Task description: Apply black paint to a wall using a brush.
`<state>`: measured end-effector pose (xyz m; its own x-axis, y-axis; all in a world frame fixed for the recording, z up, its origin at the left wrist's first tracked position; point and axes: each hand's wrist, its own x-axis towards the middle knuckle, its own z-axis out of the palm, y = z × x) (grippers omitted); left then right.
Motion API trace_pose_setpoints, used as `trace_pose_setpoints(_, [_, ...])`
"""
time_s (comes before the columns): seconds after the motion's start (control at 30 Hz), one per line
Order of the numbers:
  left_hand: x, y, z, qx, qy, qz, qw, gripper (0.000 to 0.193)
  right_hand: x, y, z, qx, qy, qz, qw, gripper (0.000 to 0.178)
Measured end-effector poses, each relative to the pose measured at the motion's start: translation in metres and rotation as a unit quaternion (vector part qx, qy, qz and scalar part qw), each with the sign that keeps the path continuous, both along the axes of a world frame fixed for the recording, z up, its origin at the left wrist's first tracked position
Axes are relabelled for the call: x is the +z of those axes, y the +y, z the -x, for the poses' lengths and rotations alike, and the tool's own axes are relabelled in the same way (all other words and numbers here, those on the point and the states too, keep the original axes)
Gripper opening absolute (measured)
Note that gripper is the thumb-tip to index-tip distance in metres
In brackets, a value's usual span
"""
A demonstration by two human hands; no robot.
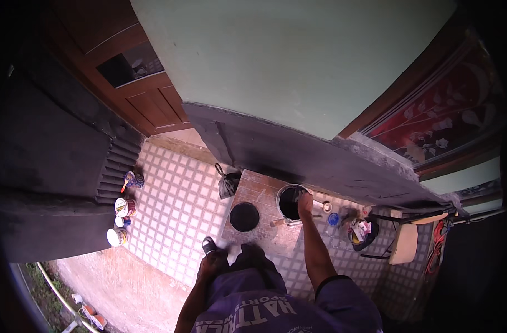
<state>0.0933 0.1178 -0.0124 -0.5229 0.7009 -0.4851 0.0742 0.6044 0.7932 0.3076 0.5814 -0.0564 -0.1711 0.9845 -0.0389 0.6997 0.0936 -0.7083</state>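
Observation:
My right hand reaches over the right side of a bucket with dark, paint-like contents. Its fingers look closed, but what they grip is too small to make out. The bucket stands on a worn brown board. On the same board, left of the bucket, lies a round black disc or lid. A small wooden-looking piece is near the bucket's base. My left hand rests low at my left knee, its fingers lost in shadow.
A black plastic bag sits left of the board. Paint tubs line the left wall. To the right are a blue lid, a bag of rubbish, a chair and red cable. A dark-based wall rises ahead.

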Motion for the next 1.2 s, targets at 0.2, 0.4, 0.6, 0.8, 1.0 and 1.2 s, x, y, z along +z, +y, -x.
trace_pose_setpoints(0.2, [0.021, 0.007, -0.003, 0.022, 0.007, -0.003, 1.000, 0.030, 0.043, -0.021, 0.010, 0.048, -0.145, 0.246, 0.957, 0.023])
trace_pose_setpoints(0.4, [0.013, 0.019, -0.007, 0.000, 0.002, -0.020, 1.000, 0.033, -0.001, -0.008, -0.038, -0.047, -0.072, -0.134, 0.987, 0.039])
trace_pose_setpoints(0.6, [0.011, 0.010, -0.010, 0.029, 0.011, -0.046, 0.998, 0.032, 0.046, -0.013, 0.007, 0.071, -0.053, 0.115, 0.989, 0.029])
trace_pose_setpoints(0.8, [0.026, 0.019, -0.012, 0.003, 0.015, -0.043, 0.999, 0.031, 0.040, -0.017, -0.009, 0.031, -0.032, 0.048, 0.998, 0.030])
trace_pose_setpoints(1.0, [0.044, 0.001, -0.007, 0.043, 0.029, -0.104, 0.993, 0.029, 0.097, -0.053, -0.041, -0.135, 0.168, 0.065, 0.974, 0.037])
trace_pose_setpoints(1.2, [0.007, -0.045, 0.025, 0.114, 0.019, -0.008, 0.993, 0.031, 0.088, -0.082, -0.087, -0.139, 0.463, 0.139, 0.864, 0.040])
